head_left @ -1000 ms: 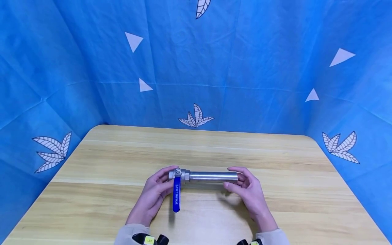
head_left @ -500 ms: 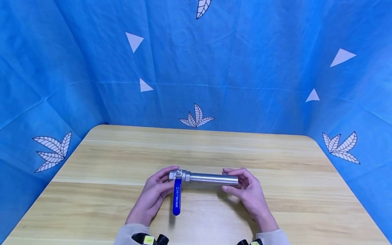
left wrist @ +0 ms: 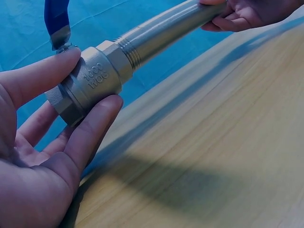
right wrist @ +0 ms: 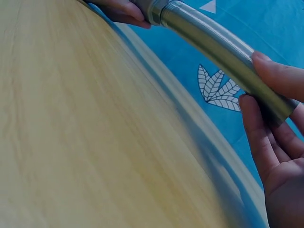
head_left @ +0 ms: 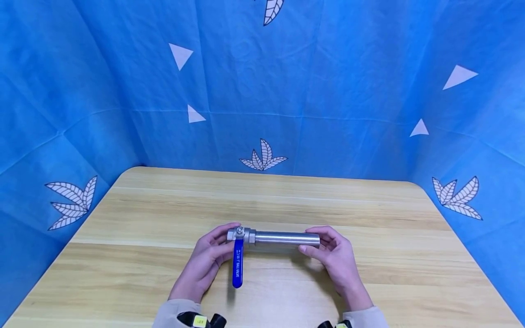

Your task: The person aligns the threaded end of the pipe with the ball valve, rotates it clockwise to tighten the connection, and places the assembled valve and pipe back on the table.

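A steel ball valve (left wrist: pixel 92 78) with a blue lever handle (head_left: pixel 238 264) is held above the table in my left hand (head_left: pixel 203 262). Thumb and fingers grip the valve body from its left end. From the valve's other end a shiny metal pipe (head_left: pixel 283 238) extends to the right, with threads showing where it enters the hex end. My right hand (head_left: pixel 334 255) pinches the pipe's free end between thumb and fingers, as the right wrist view shows. The lever points toward me in the head view. Some of the right fingers are hidden behind the pipe.
Beneath both hands lies a light wooden table (head_left: pixel 262 196) with rounded far corners. A blue cloth (head_left: pixel 262 82) printed with white leaves and triangles hangs around its back and sides. Both wrists carry strapped black cameras.
The right fingers shift left along the pipe, then back right, as they turn it slightly. The lever end tips a little lower toward me. My left hand stays nearly still.
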`<state>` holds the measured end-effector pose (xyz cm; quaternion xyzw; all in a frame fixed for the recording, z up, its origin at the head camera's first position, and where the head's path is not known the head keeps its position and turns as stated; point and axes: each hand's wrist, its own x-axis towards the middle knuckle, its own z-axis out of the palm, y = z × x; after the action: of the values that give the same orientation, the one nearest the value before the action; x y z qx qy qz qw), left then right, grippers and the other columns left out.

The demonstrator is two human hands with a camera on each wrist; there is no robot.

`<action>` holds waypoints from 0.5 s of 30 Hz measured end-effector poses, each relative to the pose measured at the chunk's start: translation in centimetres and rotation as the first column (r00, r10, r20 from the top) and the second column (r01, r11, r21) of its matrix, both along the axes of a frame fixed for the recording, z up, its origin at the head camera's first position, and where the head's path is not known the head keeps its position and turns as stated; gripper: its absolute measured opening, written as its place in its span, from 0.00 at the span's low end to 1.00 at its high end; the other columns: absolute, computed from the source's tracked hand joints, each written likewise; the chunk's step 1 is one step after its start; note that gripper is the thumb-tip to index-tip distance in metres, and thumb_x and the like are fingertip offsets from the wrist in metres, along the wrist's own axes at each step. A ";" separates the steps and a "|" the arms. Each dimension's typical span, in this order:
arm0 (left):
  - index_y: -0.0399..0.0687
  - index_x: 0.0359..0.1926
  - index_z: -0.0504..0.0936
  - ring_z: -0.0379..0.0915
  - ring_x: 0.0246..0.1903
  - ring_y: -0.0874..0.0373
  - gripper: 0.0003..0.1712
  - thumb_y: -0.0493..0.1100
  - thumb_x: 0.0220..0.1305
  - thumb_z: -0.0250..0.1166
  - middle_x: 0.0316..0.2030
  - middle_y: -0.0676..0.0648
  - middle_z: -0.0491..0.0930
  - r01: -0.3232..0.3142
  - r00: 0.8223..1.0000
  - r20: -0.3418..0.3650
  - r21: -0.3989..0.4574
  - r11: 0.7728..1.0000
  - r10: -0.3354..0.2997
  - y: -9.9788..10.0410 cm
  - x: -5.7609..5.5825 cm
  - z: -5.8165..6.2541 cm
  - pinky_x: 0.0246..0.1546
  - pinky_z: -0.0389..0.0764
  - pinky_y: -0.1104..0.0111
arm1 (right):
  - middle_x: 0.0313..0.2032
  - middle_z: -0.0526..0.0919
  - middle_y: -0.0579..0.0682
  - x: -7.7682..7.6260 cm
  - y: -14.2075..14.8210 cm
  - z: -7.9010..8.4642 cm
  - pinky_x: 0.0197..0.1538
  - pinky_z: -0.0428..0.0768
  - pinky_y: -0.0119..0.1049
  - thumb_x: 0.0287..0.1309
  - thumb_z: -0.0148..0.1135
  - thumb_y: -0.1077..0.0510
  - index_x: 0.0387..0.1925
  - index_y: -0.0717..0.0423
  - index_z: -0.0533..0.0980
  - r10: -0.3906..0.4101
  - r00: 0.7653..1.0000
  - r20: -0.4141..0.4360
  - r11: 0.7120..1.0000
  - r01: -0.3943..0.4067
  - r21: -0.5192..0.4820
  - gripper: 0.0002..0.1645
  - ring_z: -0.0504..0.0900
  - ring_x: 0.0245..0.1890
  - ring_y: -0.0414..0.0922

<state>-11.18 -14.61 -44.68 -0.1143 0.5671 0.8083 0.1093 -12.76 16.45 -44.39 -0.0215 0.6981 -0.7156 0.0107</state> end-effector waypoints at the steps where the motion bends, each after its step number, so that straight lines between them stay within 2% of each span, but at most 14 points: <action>1: 0.43 0.72 0.78 0.85 0.54 0.54 0.35 0.28 0.63 0.69 0.62 0.45 0.84 0.000 1.000 -0.001 -0.002 1.000 0.000 0.0 0.0 0.0 0.53 0.88 0.66 | 0.43 0.92 0.43 0.0 0.0 0.0 0.52 0.89 0.29 0.47 0.80 0.74 0.55 0.73 0.80 -0.007 1.000 0.007 1.000 0.007 -0.002 0.31 0.90 0.43 0.38; 6: 0.44 0.71 0.78 0.84 0.54 0.54 0.35 0.29 0.62 0.71 0.61 0.46 0.84 -0.004 1.000 -0.002 -0.009 1.000 0.004 0.1 0.0 0.0 0.52 0.88 0.67 | 0.41 0.92 0.43 0.0 -0.1 0.2 0.48 0.89 0.29 0.50 0.80 0.73 0.56 0.72 0.80 -0.029 0.999 0.042 1.000 0.029 0.006 0.30 0.90 0.41 0.38; 10: 0.44 0.70 0.78 0.84 0.54 0.53 0.35 0.29 0.62 0.70 0.61 0.45 0.84 -0.004 1.000 -0.003 -0.009 1.000 0.004 0.1 0.0 -0.1 0.51 0.87 0.67 | 0.39 0.92 0.43 0.1 -0.2 0.3 0.45 0.89 0.29 0.54 0.80 0.68 0.56 0.69 0.81 -0.044 0.996 0.077 0.998 0.041 0.038 0.27 0.89 0.39 0.38; 15: 0.44 0.70 0.79 0.84 0.55 0.53 0.35 0.29 0.62 0.70 0.61 0.45 0.84 -0.001 1.000 -0.007 -0.007 1.000 0.001 0.1 0.0 -0.1 0.51 0.88 0.67 | 0.37 0.92 0.42 0.0 -0.4 0.3 0.44 0.88 0.30 0.58 0.79 0.66 0.55 0.67 0.82 -0.055 0.994 0.099 0.997 0.049 0.060 0.24 0.90 0.38 0.39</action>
<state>-11.14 -14.55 -44.78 -0.1123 0.5702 0.8068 0.1064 -12.74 16.02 -44.13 0.0331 0.7173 -0.6954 0.0279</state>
